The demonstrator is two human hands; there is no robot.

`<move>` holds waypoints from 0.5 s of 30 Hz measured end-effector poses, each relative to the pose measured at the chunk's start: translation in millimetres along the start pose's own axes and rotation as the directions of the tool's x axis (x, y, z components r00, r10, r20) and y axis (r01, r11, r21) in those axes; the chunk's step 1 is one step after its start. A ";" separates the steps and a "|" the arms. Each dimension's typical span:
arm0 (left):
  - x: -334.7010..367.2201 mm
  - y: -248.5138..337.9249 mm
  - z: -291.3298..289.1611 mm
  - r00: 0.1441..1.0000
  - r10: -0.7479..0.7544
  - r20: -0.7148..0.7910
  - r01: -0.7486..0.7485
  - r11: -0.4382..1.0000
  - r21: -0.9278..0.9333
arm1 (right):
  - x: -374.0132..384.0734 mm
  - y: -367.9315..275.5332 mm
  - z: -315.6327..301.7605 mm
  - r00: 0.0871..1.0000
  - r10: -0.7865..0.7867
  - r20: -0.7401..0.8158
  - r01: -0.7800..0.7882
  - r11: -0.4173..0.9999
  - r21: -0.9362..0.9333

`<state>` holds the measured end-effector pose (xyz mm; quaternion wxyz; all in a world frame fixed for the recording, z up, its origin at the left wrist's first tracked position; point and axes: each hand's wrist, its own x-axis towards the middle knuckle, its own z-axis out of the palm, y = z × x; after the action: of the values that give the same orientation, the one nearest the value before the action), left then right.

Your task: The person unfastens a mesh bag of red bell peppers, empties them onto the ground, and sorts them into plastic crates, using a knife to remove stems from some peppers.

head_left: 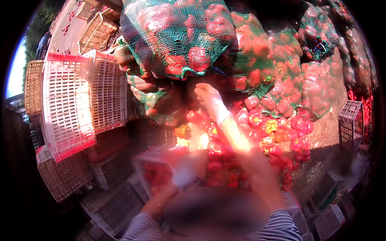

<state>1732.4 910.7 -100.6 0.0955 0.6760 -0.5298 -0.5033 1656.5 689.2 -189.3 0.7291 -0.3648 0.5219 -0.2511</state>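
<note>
The right grip [210, 99], curled, its hold unclear, is just below the green mesh bag [177, 40].

Red peppers [297, 124]: skin smooth and glossy, with sharp white highlights. Large net bag [177, 36]: thin green mesh, looks like plastic; open weave, faint sheen in the sun. White crate [66, 100]: plastic, pierced walls, smooth; finish partly washed out by glare. Tan crate [98, 34]: plastic lattice, duller, near matt. Dark crate [351, 120] at right: plastic grid. Pepper-filled crate [161, 152]: appears plastic; blur hides its finish. Striped sleeves [279, 227]: cloth, matt, soft-looking. Ground [323, 130]: rough, matt.
</note>
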 end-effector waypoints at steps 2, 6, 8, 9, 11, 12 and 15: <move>-21.3 -13.6 22.5 0.966 0.257 -0.011 -0.250 0.948 0.194 | 18.3 -4.4 36.4 0.989 0.146 0.014 -0.133 0.851 0.507; -33.9 3.0 14.7 0.985 0.127 0.121 -0.125 0.992 -0.026 | 67.2 -10.6 47.0 0.983 0.167 -0.071 -0.014 0.459 0.889; -41.3 8.1 7.5 0.979 -0.113 0.170 0.138 0.980 -0.146 | 35.6 -6.5 59.4 0.994 0.023 -0.108 0.093 0.352 0.931; -48.1 -5.2 11.4 0.992 -0.099 0.081 0.111 0.980 -0.165 | 6.7 -10.5 63.2 0.989 -0.049 -0.140 0.148 0.291 0.945; -63.9 -42.0 20.5 0.989 -0.148 0.007 0.148 0.983 -0.110 | -81.8 -16.5 65.0 0.897 -0.430 -0.103 0.417 0.745 0.521; -69.8 -56.7 15.7 0.980 -0.194 0.035 0.194 0.981 -0.017 | -125.6 -16.2 60.6 0.861 -0.501 -0.084 0.493 0.782 0.382; -74.7 -48.7 -3.1 0.959 -0.281 -0.019 0.280 0.958 -0.064 | -182.3 42.2 47.3 0.989 -0.094 -0.112 0.140 0.822 0.551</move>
<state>1770.1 990.6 -88.1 0.0512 0.7480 -0.4115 -0.5181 1640.6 863.8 -108.5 0.7655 -0.1574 0.4312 -0.4509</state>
